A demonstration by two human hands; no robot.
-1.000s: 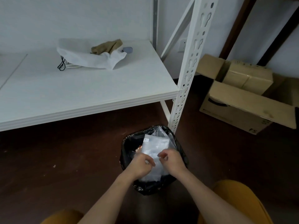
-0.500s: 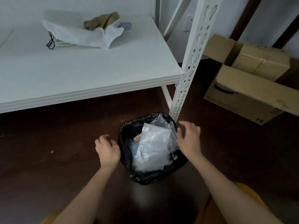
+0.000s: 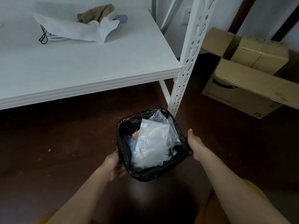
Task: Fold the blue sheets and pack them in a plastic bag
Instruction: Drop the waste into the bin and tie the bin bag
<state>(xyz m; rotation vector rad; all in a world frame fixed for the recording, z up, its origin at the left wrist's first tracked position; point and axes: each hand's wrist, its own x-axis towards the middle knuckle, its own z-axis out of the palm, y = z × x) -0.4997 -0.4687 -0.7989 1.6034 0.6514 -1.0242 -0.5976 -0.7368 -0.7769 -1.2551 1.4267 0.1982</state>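
Dark brown flooring is spreading beneath a white worktop on a perforated white post. On the floor a small bin with a black liner is sitting beside the post, holding a crumpled clear plastic bag. The left hand is cupping the bin's left side, and the right hand is pressing against its right side, thumb up; the other fingers are hidden. On the worktop a white cloth bag is lying under a tan rag. Cardboard boxes are standing at the right.
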